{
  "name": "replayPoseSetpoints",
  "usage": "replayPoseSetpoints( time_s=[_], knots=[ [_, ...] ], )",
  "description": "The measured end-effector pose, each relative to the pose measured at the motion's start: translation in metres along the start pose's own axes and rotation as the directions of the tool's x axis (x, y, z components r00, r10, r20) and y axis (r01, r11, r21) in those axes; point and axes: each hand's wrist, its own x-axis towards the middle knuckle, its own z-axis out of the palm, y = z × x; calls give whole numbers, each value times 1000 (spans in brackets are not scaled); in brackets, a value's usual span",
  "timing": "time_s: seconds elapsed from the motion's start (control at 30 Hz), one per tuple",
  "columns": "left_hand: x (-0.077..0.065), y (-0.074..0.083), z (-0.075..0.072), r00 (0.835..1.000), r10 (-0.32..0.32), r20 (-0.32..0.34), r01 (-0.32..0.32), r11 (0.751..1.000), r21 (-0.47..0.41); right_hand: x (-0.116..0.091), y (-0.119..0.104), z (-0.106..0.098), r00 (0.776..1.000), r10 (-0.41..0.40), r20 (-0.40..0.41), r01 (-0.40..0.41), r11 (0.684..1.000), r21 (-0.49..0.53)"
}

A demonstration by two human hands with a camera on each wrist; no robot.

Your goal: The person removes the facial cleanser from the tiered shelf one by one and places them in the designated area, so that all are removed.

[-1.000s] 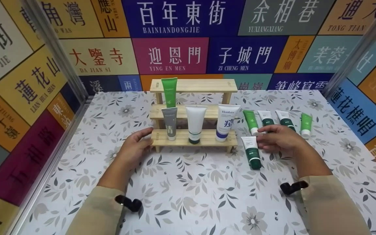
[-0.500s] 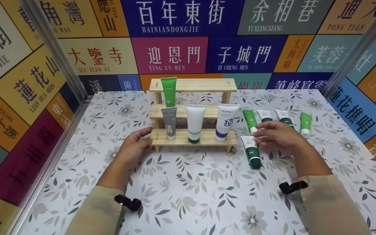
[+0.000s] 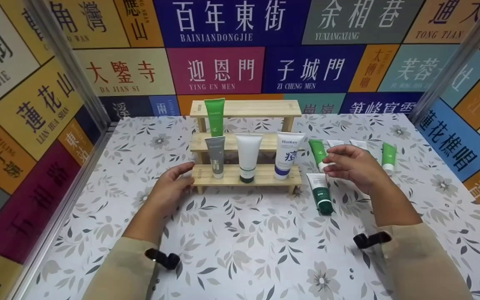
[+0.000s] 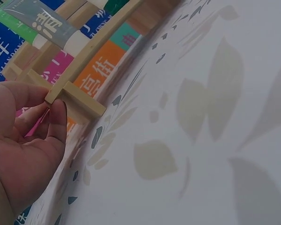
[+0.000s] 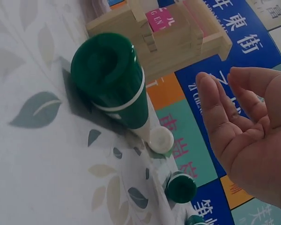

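Observation:
At the left end of the wooden display rack point(image 3: 246, 180), my left hand point(image 3: 174, 187) pinches the tip of the lowest shelf between thumb and fingers, as the left wrist view confirms. A grey tube point(image 3: 217, 160), a plain white tube point(image 3: 248, 158) and a white tube with a blue cap point(image 3: 286, 158) stand on that shelf. Behind them a green tube point(image 3: 215, 117) stands on the middle tier. My right hand point(image 3: 358, 170) hovers over the tubes right of the rack, fingers loosely bent around nothing. Nearest below it lies a white-and-green tube point(image 3: 320, 193).
Beside the rack lie a green tube point(image 3: 317, 152) and two white tubes partly hidden by my right hand. Another green tube point(image 3: 388, 157) lies farther right. The patterned table point(image 3: 240, 241) ends at a sign-covered wall point(image 3: 231, 68).
My right hand has lifted slightly up and away from the white-and-green tube, holding nothing. My left hand has kept its place on the rack, and the tubes have not moved.

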Motion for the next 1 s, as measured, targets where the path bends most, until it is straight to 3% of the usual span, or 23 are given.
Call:
replayPoseSetpoints(
  time_s=[0.33, 1.0],
  knots=[
    [1, 0, 1, 1000, -1, 13, 1, 1000, 6, -10, -28, 23, 981, -185, -58, 191, 975, 116],
    [1, 1, 1, 1000, -8, 13, 8, 1000, 9, 7, -92, 67, 954, -296, -53, 300, 947, 112]
  ],
)
